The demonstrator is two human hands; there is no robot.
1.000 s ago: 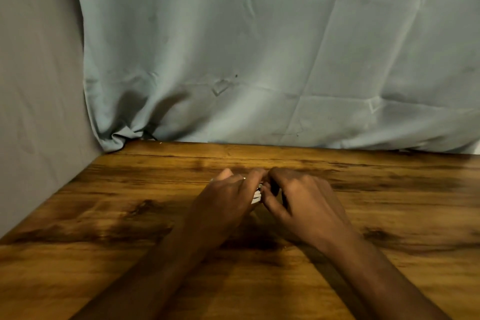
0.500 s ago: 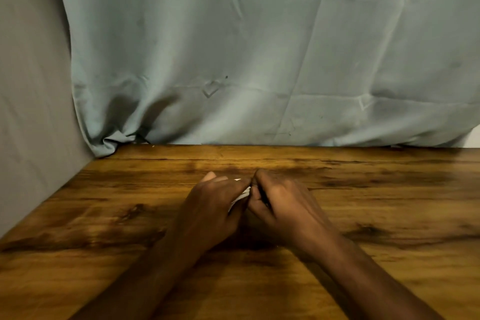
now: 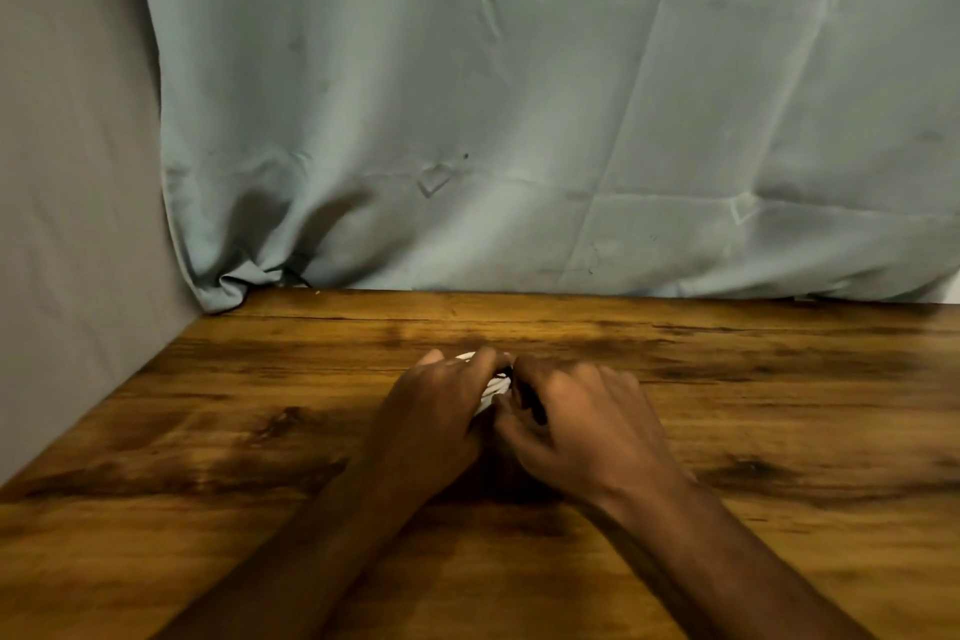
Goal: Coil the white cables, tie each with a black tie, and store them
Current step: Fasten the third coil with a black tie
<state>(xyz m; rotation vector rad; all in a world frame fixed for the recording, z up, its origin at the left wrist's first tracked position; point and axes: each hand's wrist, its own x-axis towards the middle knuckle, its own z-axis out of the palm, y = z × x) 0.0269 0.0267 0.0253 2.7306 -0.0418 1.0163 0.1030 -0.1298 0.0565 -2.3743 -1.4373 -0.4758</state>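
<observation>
Both my hands meet at the middle of the wooden table [image 3: 208, 431]. My left hand [image 3: 436, 411] has its fingers curled round a coiled white cable [image 3: 491, 390], of which only a few white strands show between the hands. My right hand [image 3: 576, 421] pinches a thin black tie [image 3: 535, 403] against the coil. A short black piece of the tie shows at the fingertips and another under the right fingers. Most of the cable and the tie are hidden by the hands.
A pale blue-green curtain [image 3: 519, 120] hangs along the table's far edge. A grey wall [image 3: 67, 172] runs down the left side. Dark wood-grain patches mark the table top around the hands.
The two hands stay pressed together on the coil; the right fingers have shifted slightly on the black tie. The camera view has drifted a little.
</observation>
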